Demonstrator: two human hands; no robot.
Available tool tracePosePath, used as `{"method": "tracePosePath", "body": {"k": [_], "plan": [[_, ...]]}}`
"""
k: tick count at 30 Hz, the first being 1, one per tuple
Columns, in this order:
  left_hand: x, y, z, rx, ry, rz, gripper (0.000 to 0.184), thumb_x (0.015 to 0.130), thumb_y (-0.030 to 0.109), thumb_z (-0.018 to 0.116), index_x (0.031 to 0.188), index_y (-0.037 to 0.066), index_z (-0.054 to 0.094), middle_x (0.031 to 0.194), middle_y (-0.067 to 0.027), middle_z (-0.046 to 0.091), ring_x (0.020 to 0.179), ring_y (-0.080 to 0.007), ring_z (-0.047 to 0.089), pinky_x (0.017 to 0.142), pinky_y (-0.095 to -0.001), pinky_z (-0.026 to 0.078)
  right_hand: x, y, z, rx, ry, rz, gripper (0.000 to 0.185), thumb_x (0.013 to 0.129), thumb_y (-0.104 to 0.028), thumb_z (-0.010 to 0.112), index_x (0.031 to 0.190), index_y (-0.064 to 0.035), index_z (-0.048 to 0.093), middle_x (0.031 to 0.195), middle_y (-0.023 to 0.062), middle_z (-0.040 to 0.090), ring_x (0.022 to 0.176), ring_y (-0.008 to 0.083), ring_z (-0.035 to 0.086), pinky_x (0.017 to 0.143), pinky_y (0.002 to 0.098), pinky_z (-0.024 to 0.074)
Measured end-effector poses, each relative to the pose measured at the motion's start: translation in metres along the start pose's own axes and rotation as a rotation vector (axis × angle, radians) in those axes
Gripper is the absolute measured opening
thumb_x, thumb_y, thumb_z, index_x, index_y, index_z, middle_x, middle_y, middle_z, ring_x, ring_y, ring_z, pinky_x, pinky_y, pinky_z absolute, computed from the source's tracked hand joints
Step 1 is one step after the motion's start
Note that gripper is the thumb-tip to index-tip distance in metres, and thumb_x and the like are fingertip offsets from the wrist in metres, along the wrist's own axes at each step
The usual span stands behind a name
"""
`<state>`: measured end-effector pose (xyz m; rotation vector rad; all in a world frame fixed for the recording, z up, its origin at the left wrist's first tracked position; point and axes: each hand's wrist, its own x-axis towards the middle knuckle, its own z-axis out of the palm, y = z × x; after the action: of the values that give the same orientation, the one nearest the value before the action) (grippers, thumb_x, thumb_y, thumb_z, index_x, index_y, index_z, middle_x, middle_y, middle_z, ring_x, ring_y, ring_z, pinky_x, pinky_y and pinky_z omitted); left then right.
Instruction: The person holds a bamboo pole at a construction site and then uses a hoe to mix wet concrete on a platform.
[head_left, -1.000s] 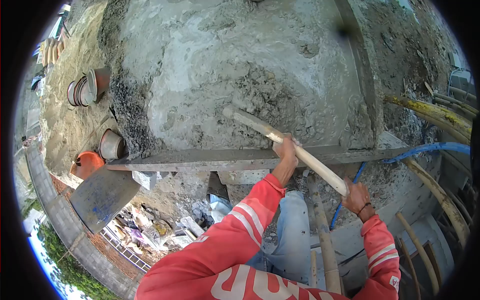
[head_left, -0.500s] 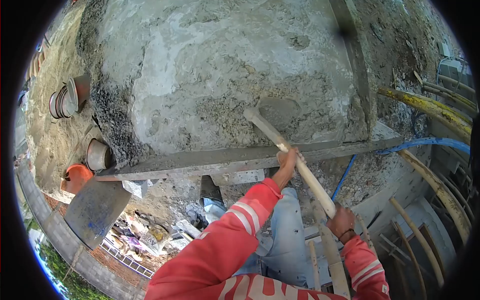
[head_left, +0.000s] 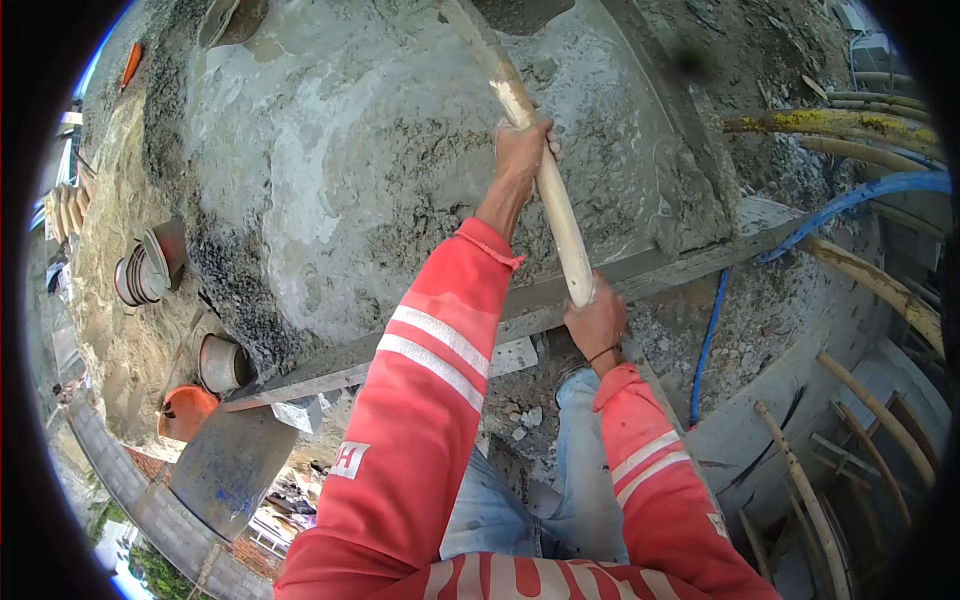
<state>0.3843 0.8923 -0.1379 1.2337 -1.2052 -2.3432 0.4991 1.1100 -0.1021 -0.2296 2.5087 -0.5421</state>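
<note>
Both of my hands hold the wooden handle of a hoe [head_left: 558, 208], stretched out over the wet concrete [head_left: 340, 150]. Partway up the shaft, my left hand [head_left: 520, 155] is wrapped round it. My right hand [head_left: 597, 318] is closed at the butt end of the handle. At the top edge of the view, the hoe's grey blade [head_left: 525, 14] lies against the concrete and is partly cut off.
A board edge [head_left: 540, 315] runs along the front of the concrete. Several buckets [head_left: 222, 362], an orange container [head_left: 187, 412] and a metal drum [head_left: 235, 465] stand left. At right are a blue hose [head_left: 850, 205], a yellow pole [head_left: 830, 122] and wooden poles [head_left: 880, 285].
Both hands and the hoe have moved forward, away from my body. The blade has gone from the near part of the concrete to farther out. My view has shifted too.
</note>
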Motion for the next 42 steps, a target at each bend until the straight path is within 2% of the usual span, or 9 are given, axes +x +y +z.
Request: {"method": "tracePosePath", "body": {"k": [6, 8, 15, 23, 26, 28, 29, 33, 42], "plan": [[0.053, -0.141, 0.012, 0.578, -0.081, -0.251, 0.019, 0.079, 0.014, 0.066, 0.083, -0.004, 0.063, 0.068, -0.0121, 0.062, 0.06, -0.0214, 0.064, 0.05, -0.0369, 0.052, 0.007, 0.017, 0.034, 0.215, -0.108, 0.205, 0.047, 0.072, -0.025, 0.075, 0.111, -0.0035, 0.061, 0.092, 0.0248, 0.068, 0.089, 0.0436, 0.065, 0.076, 0.0485, 0.0521], [0.014, -0.181, -0.016, 0.925, -0.087, -0.143, 0.044, 0.07, 0.021, 0.065, 0.098, -0.014, 0.065, 0.086, -0.0266, 0.069, 0.082, -0.0347, 0.071, 0.074, -0.0406, 0.055, -0.041, 0.014, 0.074, 0.357, -0.058, 0.369, 0.041, 0.074, -0.03, 0.075, 0.1, -0.0007, 0.064, 0.091, 0.0233, 0.069, 0.09, 0.0395, 0.067, 0.075, 0.046, 0.052], [-0.13, -0.147, -0.145, 0.743, -0.305, -0.433, 0.044, 0.073, 0.021, 0.064, 0.104, -0.011, 0.061, 0.09, -0.0253, 0.067, 0.084, -0.0347, 0.068, 0.077, -0.0431, 0.051, -0.22, -0.011, 0.188, 0.574, -0.004, 0.368, 0.043, 0.077, -0.024, 0.074, 0.108, 0.0022, 0.061, 0.099, 0.0223, 0.068, 0.094, 0.0357, 0.067, 0.077, 0.0407, 0.0515], [-0.266, -0.041, -0.33, 0.803, -0.05, -0.316, 0.045, 0.075, 0.024, 0.065, 0.108, -0.005, 0.058, 0.099, -0.0246, 0.061, 0.097, -0.0403, 0.062, 0.084, -0.0437, 0.049, -0.384, -0.147, 0.251, 0.624, 0.026, 0.226, 0.037, 0.072, -0.007, 0.068, 0.108, 0.0001, 0.057, 0.084, 0.0143, 0.066, 0.078, 0.0281, 0.067, 0.07, 0.0388, 0.0518], [-0.236, -0.046, -0.384, 0.905, 0.112, 0.179, 0.044, 0.079, 0.027, 0.071, 0.108, -0.003, 0.056, 0.072, -0.0115, 0.059, 0.068, -0.0266, 0.061, 0.065, -0.039, 0.049, -0.347, -0.152, 0.261, 0.453, -0.072, 0.157, 0.038, 0.07, -0.01, 0.069, 0.106, -0.0044, 0.057, 0.078, 0.0192, 0.066, 0.074, 0.0383, 0.067, 0.067, 0.0448, 0.0518], [-0.196, 0.043, -0.348, 0.592, 0.061, 0.074, 0.038, 0.082, 0.026, 0.07, 0.101, -0.004, 0.057, 0.072, -0.0127, 0.059, 0.068, -0.0258, 0.06, 0.064, -0.0383, 0.048, -0.268, -0.163, 0.244, 0.346, -0.092, -0.002, 0.042, 0.067, -0.015, 0.073, 0.103, -0.0043, 0.056, 0.077, 0.0232, 0.066, 0.075, 0.0452, 0.063, 0.067, 0.053, 0.0502], [-0.17, 0.064, -0.333, 0.67, 0.16, 0.195, 0.039, 0.079, 0.026, 0.068, 0.1, -0.005, 0.057, 0.088, -0.0225, 0.061, 0.082, -0.0393, 0.061, 0.073, -0.0444, 0.048, -0.221, -0.168, 0.238, 0.272, -0.088, -0.076, 0.045, 0.068, -0.016, 0.073, 0.107, -0.0047, 0.056, 0.075, 0.0242, 0.065, 0.075, 0.0462, 0.063, 0.067, 0.0543, 0.05], [-0.052, 0.051, -0.284, 1.025, 0.408, 0.468, 0.038, 0.079, 0.025, 0.068, 0.093, -0.009, 0.057, 0.078, -0.0261, 0.063, 0.076, -0.0412, 0.066, 0.068, -0.0469, 0.052, -0.043, -0.218, 0.169, 0.024, -0.08, -0.28, 0.035, 0.075, -0.017, 0.07, 0.107, -0.006, 0.06, 0.084, 0.0243, 0.067, 0.083, 0.0441, 0.065, 0.073, 0.052, 0.0516], [0.004, -0.114, -0.202, 0.783, 0.289, -0.155, 0.025, 0.079, 0.014, 0.061, 0.09, -0.009, 0.059, 0.076, -0.0181, 0.064, 0.066, -0.0303, 0.066, 0.058, -0.0405, 0.055, -0.072, -0.059, 0.048, -0.123, -0.382, -0.037, 0.056, 0.07, -0.026, 0.075, 0.12, -0.0071, 0.058, 0.104, 0.0231, 0.066, 0.1, 0.0422, 0.062, 0.086, 0.049, 0.0499]]}}
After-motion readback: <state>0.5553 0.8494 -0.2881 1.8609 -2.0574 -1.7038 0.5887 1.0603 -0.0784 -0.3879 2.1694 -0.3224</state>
